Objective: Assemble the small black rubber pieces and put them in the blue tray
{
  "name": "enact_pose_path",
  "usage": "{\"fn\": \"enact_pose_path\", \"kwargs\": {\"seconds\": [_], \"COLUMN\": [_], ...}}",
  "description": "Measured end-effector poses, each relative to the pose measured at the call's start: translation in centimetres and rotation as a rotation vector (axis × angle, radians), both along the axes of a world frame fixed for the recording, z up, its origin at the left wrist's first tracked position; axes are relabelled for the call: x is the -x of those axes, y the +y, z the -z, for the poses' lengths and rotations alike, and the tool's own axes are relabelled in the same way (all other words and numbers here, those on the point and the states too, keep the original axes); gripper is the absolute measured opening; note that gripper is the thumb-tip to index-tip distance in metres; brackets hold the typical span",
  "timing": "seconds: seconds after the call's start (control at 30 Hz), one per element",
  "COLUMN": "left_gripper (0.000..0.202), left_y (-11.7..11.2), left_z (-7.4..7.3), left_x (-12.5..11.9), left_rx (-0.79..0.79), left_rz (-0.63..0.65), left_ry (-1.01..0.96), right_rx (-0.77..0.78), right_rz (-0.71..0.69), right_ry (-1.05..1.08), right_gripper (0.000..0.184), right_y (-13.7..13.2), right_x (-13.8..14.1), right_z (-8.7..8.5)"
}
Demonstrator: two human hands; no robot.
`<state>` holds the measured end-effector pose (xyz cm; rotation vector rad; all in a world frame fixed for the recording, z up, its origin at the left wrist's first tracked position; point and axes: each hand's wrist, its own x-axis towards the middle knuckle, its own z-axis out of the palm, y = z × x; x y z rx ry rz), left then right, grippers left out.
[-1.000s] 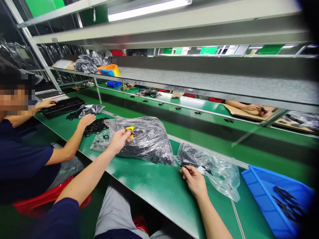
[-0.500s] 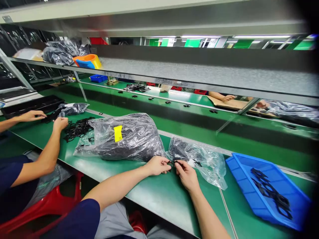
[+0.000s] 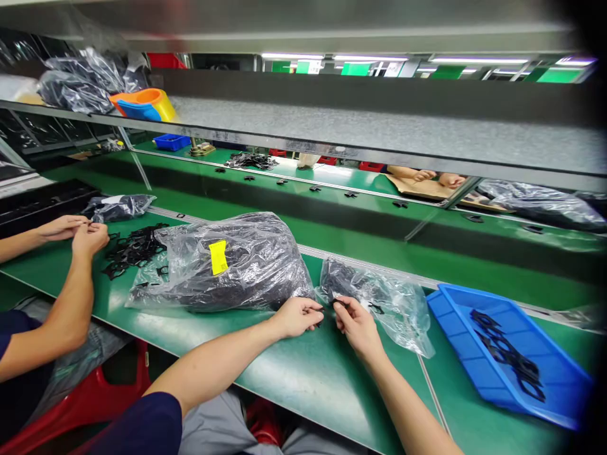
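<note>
My left hand (image 3: 298, 317) is closed in a pinch, with a bit of a small black part showing at its fingertips, in front of the large clear bag (image 3: 258, 265) of dark parts. My right hand (image 3: 358, 327) also pinches, thumb against fingers, around something dark that the fingers mostly cover. A narrow gap lies between the two hands. Just behind the right hand is a smaller clear bag (image 3: 403, 316) with black parts inside. To the right, a blue bin (image 3: 458, 341) holds several black ring-shaped parts (image 3: 509, 354).
At left, a co-worker's hands (image 3: 88, 237) work beside a pile of black parts (image 3: 135, 248) on the green table (image 3: 303, 379). A metal shelf (image 3: 303, 136) spans above, carrying bags and an orange, yellow and blue holder (image 3: 145, 104). Across the bench are another person's hands (image 3: 436, 177).
My hands have drawn slightly apart; before, their fingertips nearly met at a small black part. The view has shifted a little. The co-worker's hands have come together.
</note>
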<state>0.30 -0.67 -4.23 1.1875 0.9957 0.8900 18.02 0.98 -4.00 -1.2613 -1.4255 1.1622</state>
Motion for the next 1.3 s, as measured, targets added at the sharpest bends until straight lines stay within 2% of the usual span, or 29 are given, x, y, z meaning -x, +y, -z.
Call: {"fn": "enact_pose_path", "kwargs": {"seconds": [0.17, 0.27, 0.37, 0.5, 0.6, 0.73, 0.87, 0.93, 1.03, 1.13, 1.3], "left_gripper": [0.029, 0.026, 0.026, 0.03, 0.03, 0.036, 0.038, 0.039, 0.035, 0.029, 0.028], "left_y": [0.0, 0.0, -0.1, -0.3, -0.4, -0.4, -0.3, -0.4, -0.5, -0.7, -0.7], "left_z": [0.0, -0.2, -0.5, -1.0, -1.1, -1.5, -1.8, -1.9, -1.9, -1.9, -1.7], "left_x": [0.2, 0.2, 0.1, -0.1, -0.1, 0.2, 0.3, 0.3, 0.1, -0.1, -0.5], "left_rx": [-0.079, -0.103, -0.056, 0.002, -0.012, 0.013, 0.071, 0.074, 0.046, 0.051, 0.116], "left_rz": [-0.035, -0.066, -0.079, -0.109, -0.138, -0.131, -0.109, -0.118, -0.147, -0.181, -0.21], "left_ry": [0.03, 0.036, -0.032, -0.119, -0.088, -0.057, -0.078, -0.08, -0.114, -0.167, -0.212], "right_rx": [-0.046, -0.059, -0.142, -0.227, -0.167, -0.064, -0.073, -0.184, -0.465, -0.68, -0.844], "right_rz": [0.074, 0.008, -0.092, -0.034, -0.004, 0.005, -0.019, -0.015, -0.017, -0.005, -0.042], "right_ry": [0.156, 0.217, 0.217, 0.169, 0.237, 0.356, 0.284, 0.195, -0.031, -0.265, -0.469], "right_gripper": [0.031, 0.034, 0.032, 0.023, 0.023, 0.041, 0.035, 0.026, 0.007, 0.015, 0.024], "right_y": [0.8, 0.4, -0.1, -0.4, -0.4, -0.2, 0.2, 0.2, -0.2, -0.7, -1.1], "right_x": [0.7, 0.6, 0.2, 0.2, 0.7, 0.9, 0.5, 0.3, 0.2, 0.5, 0.9], "right_z": [-0.8, -0.8, -0.6, -0.6, -0.7, -0.6, -0.2, -0.3, -0.8, -1.2, -1.0]}}
